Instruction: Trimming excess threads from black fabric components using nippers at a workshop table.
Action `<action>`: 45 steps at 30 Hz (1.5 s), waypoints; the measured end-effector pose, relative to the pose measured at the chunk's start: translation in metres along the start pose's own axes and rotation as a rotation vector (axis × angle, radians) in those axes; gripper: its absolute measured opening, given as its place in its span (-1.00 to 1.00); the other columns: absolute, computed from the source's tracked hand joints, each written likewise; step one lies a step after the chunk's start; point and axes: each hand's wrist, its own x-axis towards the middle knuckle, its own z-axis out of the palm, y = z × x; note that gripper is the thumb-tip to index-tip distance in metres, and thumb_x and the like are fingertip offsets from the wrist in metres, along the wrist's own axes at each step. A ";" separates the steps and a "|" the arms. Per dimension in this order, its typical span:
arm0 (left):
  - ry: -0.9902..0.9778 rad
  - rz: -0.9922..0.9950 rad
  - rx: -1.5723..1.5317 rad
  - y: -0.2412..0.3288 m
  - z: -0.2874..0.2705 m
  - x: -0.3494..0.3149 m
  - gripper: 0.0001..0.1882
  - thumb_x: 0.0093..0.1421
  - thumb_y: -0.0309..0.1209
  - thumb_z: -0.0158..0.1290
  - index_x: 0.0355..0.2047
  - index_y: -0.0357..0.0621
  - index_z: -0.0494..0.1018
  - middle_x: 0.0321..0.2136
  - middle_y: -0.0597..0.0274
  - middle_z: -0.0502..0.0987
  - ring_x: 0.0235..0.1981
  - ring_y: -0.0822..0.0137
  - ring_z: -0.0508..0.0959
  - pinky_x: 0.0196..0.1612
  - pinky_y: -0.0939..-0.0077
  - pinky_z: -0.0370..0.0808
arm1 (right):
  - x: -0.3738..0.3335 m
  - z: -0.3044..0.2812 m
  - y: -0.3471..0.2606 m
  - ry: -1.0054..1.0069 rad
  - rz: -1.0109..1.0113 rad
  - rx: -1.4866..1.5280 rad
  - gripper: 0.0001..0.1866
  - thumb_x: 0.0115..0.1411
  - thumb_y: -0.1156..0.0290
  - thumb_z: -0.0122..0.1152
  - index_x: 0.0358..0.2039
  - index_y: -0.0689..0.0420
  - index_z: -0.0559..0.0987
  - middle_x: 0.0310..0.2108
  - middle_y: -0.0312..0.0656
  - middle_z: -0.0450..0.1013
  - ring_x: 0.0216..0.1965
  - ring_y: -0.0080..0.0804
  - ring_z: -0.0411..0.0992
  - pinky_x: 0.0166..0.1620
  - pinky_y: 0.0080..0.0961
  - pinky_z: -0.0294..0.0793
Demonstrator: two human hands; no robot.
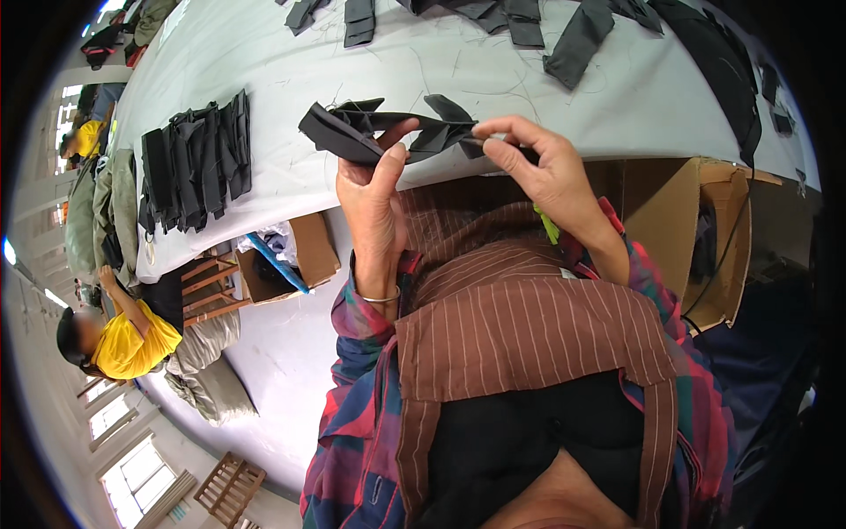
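Note:
My left hand (372, 189) is closed on a bunch of black fabric strips (339, 134), thumb on top, just over the near edge of the table. From the bunch, folded black pieces stretch across to my right hand (538, 163). Its thumb and forefinger are pinched at the right end of these pieces; the exact spot between the fingertips is too small to make out. To the left, a row of stacked black fabric pieces (198, 163) lies side by side on the white tabletop (291, 79).
More black pieces (582, 40) and loose threads lie at the table's far side. Below the edge stand an open cardboard box (718, 229) at right and another box (315, 251) at left. A person in a yellow top (137, 344) sits at left. A dark cord hangs at right.

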 end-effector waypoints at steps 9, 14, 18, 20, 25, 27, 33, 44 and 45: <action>-0.015 0.017 0.009 -0.006 0.000 0.001 -0.55 0.03 -0.62 0.09 -0.05 -0.28 0.26 -0.18 0.14 0.45 -0.02 0.24 0.47 -0.04 0.47 0.29 | 0.006 0.006 0.008 0.054 0.039 -0.085 -0.76 0.15 0.19 0.18 -0.28 0.06 0.61 -0.54 -0.26 0.52 -0.53 -0.51 0.38 -0.40 -0.58 0.33; -0.013 0.023 0.021 -0.006 0.005 0.000 -0.56 0.03 -0.62 0.09 -0.05 -0.27 0.26 -0.18 0.13 0.45 -0.04 0.27 0.48 -0.13 0.56 0.30 | 0.007 0.008 0.007 0.100 -0.039 -0.053 -0.78 0.15 0.22 0.19 -0.29 0.06 0.61 -0.52 -0.26 0.54 -0.51 -0.53 0.42 -0.40 -0.59 0.34; -0.031 0.004 0.063 -0.007 0.005 0.000 -0.55 0.04 -0.64 0.09 -0.05 -0.25 0.25 -0.16 0.05 0.50 -0.18 0.44 0.48 -0.26 0.69 0.32 | 0.004 0.010 0.003 0.111 -0.082 -0.134 -0.81 0.12 0.25 0.22 -0.33 0.05 0.61 -0.50 -0.27 0.55 -0.52 -0.47 0.45 -0.43 -0.57 0.35; -0.027 0.012 0.063 -0.007 0.008 -0.001 -0.56 0.04 -0.65 0.08 -0.05 -0.25 0.25 -0.15 0.02 0.51 -0.23 0.49 0.46 -0.29 0.71 0.32 | 0.004 0.011 0.002 0.124 -0.099 -0.178 -0.82 0.11 0.25 0.23 -0.34 0.05 0.61 -0.50 -0.27 0.54 -0.54 -0.43 0.46 -0.44 -0.56 0.35; -0.022 0.036 0.066 -0.008 0.013 -0.003 -0.58 0.04 -0.66 0.08 -0.08 -0.24 0.25 -0.15 -0.01 0.51 -0.30 0.54 0.44 -0.31 0.71 0.34 | 0.005 0.015 -0.002 0.233 -0.253 -0.352 -0.88 0.05 0.30 0.26 -0.42 0.05 0.60 -0.55 -0.27 0.50 -0.56 -0.28 0.44 -0.47 -0.44 0.33; -0.015 0.046 0.095 -0.009 0.013 -0.003 -0.59 0.04 -0.66 0.09 -0.09 -0.24 0.26 -0.15 -0.03 0.51 -0.31 0.55 0.44 -0.31 0.70 0.35 | 0.005 0.014 -0.003 0.234 -0.301 -0.416 -0.89 0.04 0.31 0.26 -0.43 0.04 0.59 -0.56 -0.28 0.50 -0.55 -0.28 0.43 -0.46 -0.42 0.32; -0.020 0.136 0.149 -0.015 0.012 -0.005 -0.58 0.00 -0.68 0.11 -0.11 -0.25 0.28 -0.15 0.00 0.52 -0.27 0.51 0.43 -0.24 0.69 0.39 | 0.005 0.008 -0.013 0.119 -0.272 -0.592 -0.89 0.05 0.39 0.25 -0.40 0.10 0.59 -0.48 -0.23 0.52 -0.44 -0.25 0.47 -0.40 -0.44 0.36; -0.068 0.222 0.333 -0.022 0.008 -0.011 -0.44 -0.02 -0.68 0.12 0.03 -0.26 0.26 -0.11 -0.03 0.52 -0.24 0.46 0.48 -0.17 0.61 0.41 | 0.010 0.026 -0.014 0.109 -0.419 -0.587 -0.85 0.05 0.47 0.17 -0.31 0.11 0.55 -0.49 -0.20 0.43 -0.43 -0.21 0.43 -0.40 -0.34 0.36; -0.070 0.233 0.342 -0.022 0.009 -0.011 -0.45 -0.02 -0.68 0.12 0.02 -0.27 0.27 -0.12 -0.02 0.52 -0.24 0.46 0.48 -0.16 0.60 0.41 | 0.012 0.028 -0.013 0.125 -0.428 -0.616 -0.89 0.04 0.45 0.17 -0.37 0.10 0.55 -0.52 -0.23 0.43 -0.45 -0.22 0.43 -0.40 -0.33 0.37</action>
